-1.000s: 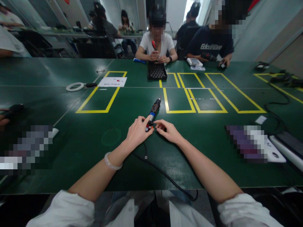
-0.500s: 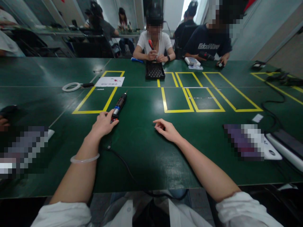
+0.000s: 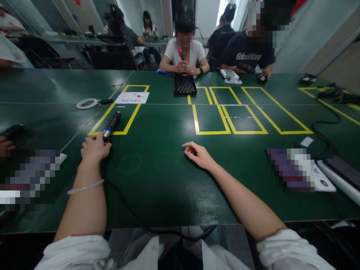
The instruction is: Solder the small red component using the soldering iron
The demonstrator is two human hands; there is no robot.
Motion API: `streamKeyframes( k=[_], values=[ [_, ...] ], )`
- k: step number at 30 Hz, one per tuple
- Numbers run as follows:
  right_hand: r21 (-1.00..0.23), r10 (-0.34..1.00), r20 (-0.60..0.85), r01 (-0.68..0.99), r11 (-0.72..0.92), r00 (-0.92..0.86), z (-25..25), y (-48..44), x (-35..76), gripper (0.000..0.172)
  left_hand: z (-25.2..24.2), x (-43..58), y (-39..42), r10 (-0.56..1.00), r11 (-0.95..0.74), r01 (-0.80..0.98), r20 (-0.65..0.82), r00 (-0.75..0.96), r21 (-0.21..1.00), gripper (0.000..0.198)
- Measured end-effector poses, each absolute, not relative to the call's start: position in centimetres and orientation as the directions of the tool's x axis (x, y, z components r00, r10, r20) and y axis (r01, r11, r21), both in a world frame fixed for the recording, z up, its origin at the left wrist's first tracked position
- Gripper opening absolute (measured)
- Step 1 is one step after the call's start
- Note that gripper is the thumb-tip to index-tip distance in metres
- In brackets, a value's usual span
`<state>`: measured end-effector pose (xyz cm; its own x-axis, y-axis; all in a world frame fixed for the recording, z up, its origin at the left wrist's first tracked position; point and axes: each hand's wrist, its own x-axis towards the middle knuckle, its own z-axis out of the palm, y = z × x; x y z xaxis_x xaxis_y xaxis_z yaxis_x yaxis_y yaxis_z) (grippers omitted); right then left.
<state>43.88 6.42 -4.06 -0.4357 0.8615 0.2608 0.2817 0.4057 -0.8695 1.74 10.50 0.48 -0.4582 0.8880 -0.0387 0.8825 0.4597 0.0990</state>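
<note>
My left hand (image 3: 95, 147) is closed around the lower end of an electric screwdriver (image 3: 111, 125), a dark tool with a blue band. Its tip points away from me, over a yellow-taped rectangle on the left. From the tool's rear a black cable (image 3: 123, 202) runs back along the table and over the front edge. My right hand (image 3: 198, 154) rests on the green table (image 3: 168, 187) with nothing in it. Its index finger reaches out and the others curl loosely, with a gap between them.
Across the table a person works over a black tray (image 3: 185, 85). A white card (image 3: 132, 98) and a white cable coil (image 3: 87, 104) lie at back left. A phone-like device (image 3: 323, 180) sits at right. Another person's hand (image 3: 6, 144) is at far left.
My left hand has moved left with the electric screwdriver, bringing it from the rectangle's right side over the left rectangle. The cable has shifted left too. My right hand has stayed put.
</note>
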Motion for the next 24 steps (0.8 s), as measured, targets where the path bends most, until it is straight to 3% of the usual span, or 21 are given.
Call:
streamKeyframes(
  k=[10,15,21,24],
  values=[
    [-0.866,0.854,0.265,0.279,0.416,-0.448,-4.1,6.4,43.9,0.030,0.9,2.3,9.9,0.865,0.454,0.878,0.159,-0.475,0.151,0.070],
    [-0.870,0.860,0.258,0.282,0.405,-0.440,-4.0,6.4,43.8,0.029,1.8,2.5,9.9,0.824,0.535,0.810,0.065,-0.563,0.241,0.051],
    [-0.862,0.853,0.264,0.286,0.418,-0.450,-4.1,6.5,43.9,0.030,2.6,2.7,9.8,0.786,0.605,0.774,0.015,-0.618,0.190,0.046],
    [-0.860,0.859,0.257,0.300,0.412,-0.443,-4.0,6.5,43.8,0.029,2.7,3.1,9.6,0.780,0.606,0.775,0.058,-0.623,0.180,0.046]
  ],
)
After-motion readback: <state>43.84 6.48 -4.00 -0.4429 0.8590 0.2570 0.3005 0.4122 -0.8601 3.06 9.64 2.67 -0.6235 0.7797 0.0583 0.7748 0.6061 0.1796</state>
